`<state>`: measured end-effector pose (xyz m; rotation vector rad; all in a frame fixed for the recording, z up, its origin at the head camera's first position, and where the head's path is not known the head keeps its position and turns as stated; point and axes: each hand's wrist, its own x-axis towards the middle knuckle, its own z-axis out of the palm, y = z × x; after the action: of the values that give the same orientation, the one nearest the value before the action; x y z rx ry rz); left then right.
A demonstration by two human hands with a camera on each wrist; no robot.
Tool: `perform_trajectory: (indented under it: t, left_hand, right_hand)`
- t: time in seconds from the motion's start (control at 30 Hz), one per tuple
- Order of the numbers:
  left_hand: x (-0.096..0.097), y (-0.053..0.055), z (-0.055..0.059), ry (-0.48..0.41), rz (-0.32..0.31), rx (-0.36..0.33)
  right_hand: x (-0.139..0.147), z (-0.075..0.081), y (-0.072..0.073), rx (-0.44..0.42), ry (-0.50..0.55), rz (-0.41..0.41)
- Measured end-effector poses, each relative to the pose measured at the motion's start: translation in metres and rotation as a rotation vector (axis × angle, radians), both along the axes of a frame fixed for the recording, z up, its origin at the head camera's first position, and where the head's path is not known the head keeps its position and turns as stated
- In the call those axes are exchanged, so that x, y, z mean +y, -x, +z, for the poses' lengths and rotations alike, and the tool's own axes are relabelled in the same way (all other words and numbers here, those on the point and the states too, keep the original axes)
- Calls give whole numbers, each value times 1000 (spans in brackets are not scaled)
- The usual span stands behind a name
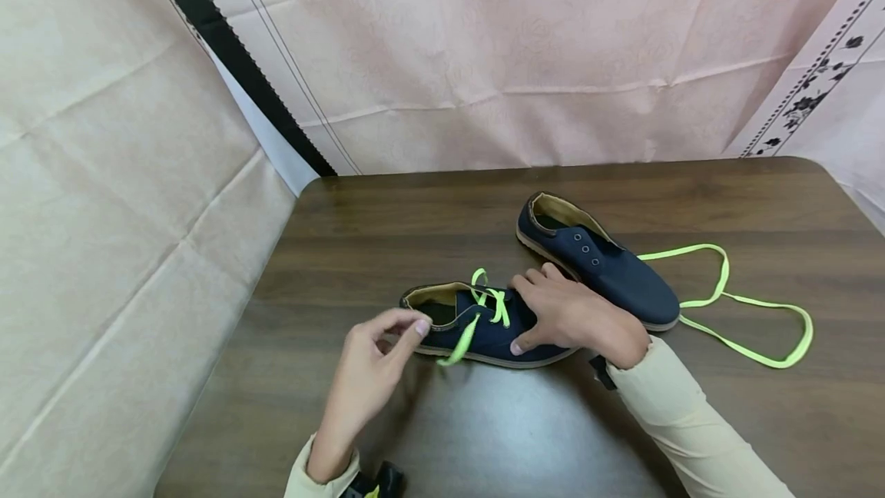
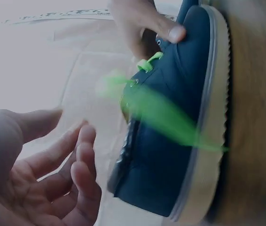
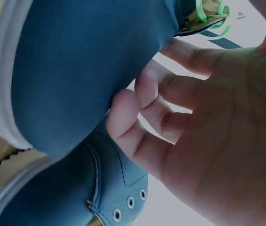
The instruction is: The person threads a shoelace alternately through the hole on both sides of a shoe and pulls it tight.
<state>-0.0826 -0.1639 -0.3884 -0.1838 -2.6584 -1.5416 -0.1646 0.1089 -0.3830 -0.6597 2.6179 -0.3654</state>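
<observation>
A navy shoe with green lace through its eyelets lies on the table, toe to the right. My right hand grips it over the forefoot, thumb on the near side and fingers over the far side. My left hand is by the heel, its fingers bent and holding nothing; the left wrist view shows a gap between thumb and fingertips. A loose end of the green shoelace hangs down the shoe's near side, blurred in the left wrist view.
Behind lies a second navy shoe, its visible eyelets without lace. A loose green lace loops on the wooden table to its right. Pale cloth hangs behind the table.
</observation>
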Motion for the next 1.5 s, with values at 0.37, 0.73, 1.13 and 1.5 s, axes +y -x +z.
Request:
perform_trajectory:
  t: [0.37,0.73,1.13,1.5]
  left_hand:
    - [22,23,19,359,-78,125]
    - [39,45,27,771,-329,114]
    - [51,41,10,828,-338,-23]
    - [48,45,1,766,-327,31]
  right_hand:
    - [16,-13,-24,82,-47,-65]
    - [25,-24,-34,161,22,-132]
    - [27,-40,-41,210,149,-162]
    - [23,-44,-48,220,174,-213]
